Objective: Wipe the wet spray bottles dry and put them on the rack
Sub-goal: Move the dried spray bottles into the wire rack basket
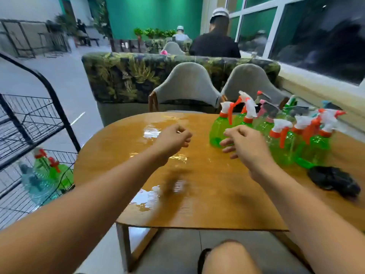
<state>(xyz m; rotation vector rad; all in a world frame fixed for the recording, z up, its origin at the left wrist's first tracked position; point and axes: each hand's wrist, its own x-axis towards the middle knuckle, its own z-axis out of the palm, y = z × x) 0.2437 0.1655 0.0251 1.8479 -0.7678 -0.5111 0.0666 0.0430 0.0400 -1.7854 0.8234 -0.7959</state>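
Several green spray bottles [280,135] with white-and-orange triggers stand crowded on the right part of the wooden table [197,194]. My right hand [243,141] hovers just in front of the leftmost green bottle [216,129], fingers loosely spread, holding nothing. My left hand [173,138] hangs over the table's middle with fingers loosely curled and empty. A black cloth [333,180] lies crumpled near the table's right edge. The black wire rack [29,123] stands at the left; on its lower shelf sit a few bottles [49,175], green and pale blue.
Wet patches glisten on the tabletop. Two grey chairs [187,86] stand behind the table, backed by a leaf-patterned sofa [128,74]. A person in a dark top sits beyond it. My knee [229,258] shows below the table's front edge.
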